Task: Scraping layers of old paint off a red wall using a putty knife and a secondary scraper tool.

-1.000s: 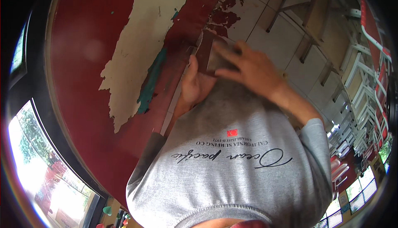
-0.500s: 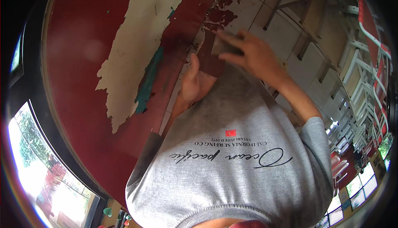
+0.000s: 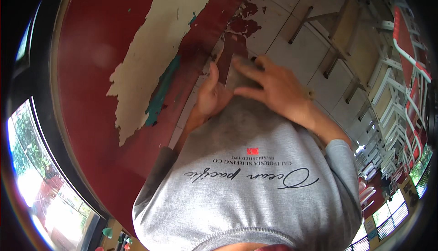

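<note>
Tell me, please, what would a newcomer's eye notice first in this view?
Likely the long, ragged cream patch on the red surface at upper left, with a teal strip along its lower right edge. Next, near the centre, the right hand with a flat grey-brown piece in its grip, beside the left hand. The grey shirt fills the lower middle.

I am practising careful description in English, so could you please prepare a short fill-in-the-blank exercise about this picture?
1. A flat piece is held in the person's ____ hand.
2. The other hand, nearer the cream patch, is the ____ one.
3. The large surface around this patch is mainly ____.
4. The person's shirt is ____ in colour.

Missing words: right; left; red; grey.
</note>
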The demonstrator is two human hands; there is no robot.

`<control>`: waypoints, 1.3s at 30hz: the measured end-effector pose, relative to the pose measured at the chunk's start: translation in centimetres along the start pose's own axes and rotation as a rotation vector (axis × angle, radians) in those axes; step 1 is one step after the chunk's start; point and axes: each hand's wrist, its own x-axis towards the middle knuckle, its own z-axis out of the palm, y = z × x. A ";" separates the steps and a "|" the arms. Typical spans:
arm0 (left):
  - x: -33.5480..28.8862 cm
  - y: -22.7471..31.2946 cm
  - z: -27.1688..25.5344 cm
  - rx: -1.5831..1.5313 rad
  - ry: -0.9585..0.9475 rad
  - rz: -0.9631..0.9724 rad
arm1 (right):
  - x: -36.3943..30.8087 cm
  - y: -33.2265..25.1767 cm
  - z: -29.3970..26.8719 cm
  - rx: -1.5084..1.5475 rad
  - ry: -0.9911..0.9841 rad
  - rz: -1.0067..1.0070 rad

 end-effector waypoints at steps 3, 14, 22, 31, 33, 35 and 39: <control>0.3 -0.4 1.0 -0.013 -0.012 0.010 | 1.9 2.7 -0.3 0.066 0.027 0.157; -0.3 0.1 -0.5 -0.100 -0.048 -0.045 | 1.9 1.7 0.8 0.068 0.108 0.036; 0.8 -0.4 -0.5 0.038 -0.023 0.012 | 2.5 1.8 -0.3 0.021 0.080 0.040; -0.1 0.6 -0.2 0.048 0.031 0.011 | 2.1 1.5 1.1 0.042 0.033 0.060; 0.4 0.0 0.6 0.058 0.057 0.044 | 3.3 2.6 1.2 0.064 0.119 0.054; 1.1 -0.1 0.4 0.065 0.077 0.084 | 2.5 1.5 1.3 0.068 0.113 0.060; 0.7 0.1 -0.3 0.040 0.073 0.006 | 3.6 1.9 1.5 0.098 0.128 0.108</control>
